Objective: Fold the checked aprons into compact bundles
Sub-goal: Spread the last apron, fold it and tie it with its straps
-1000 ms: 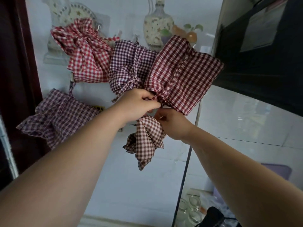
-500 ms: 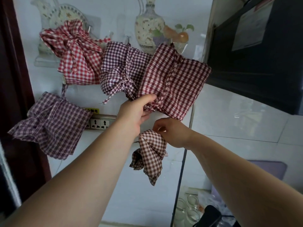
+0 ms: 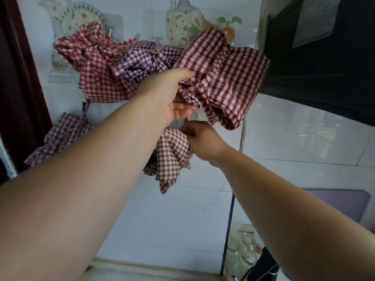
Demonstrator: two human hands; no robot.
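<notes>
**Maroon check in the left hand, brown check in the right**

Maroon checked apron (image 3: 227, 78) fills the upper middle of my head feed, bunched and ruffled in front of the tiled wall (image 3: 284, 138). The left hand (image 3: 172, 98) has it by the gathered lower edge. I see the thumb laid along the top of the cloth and the fingers (image 3: 182, 110) underneath, so the fabric is clamped between them.

Just below, the right hand (image 3: 200, 140) is curled, its fingertips nipping the top of the brown checked bundle (image 3: 172, 159). That bundle hangs down from the grip in a narrow twisted tail and lies partly behind the left forearm. The two hands are close, one above the other; I cannot tell whether they touch.

Left of the maroon cloth, a purple checked bundle (image 3: 146, 59) and a red checked bundle (image 3: 95, 67) hang against the wall, overlapping each other. Lower left, a plum checked apron (image 3: 63, 134) hangs by a strap, well apart from my hands.

On the right a dark cabinet (image 3: 324, 74) juts out above the tiles. Glass jars (image 3: 241, 250) stand at the bottom right, near the right forearm.
</notes>
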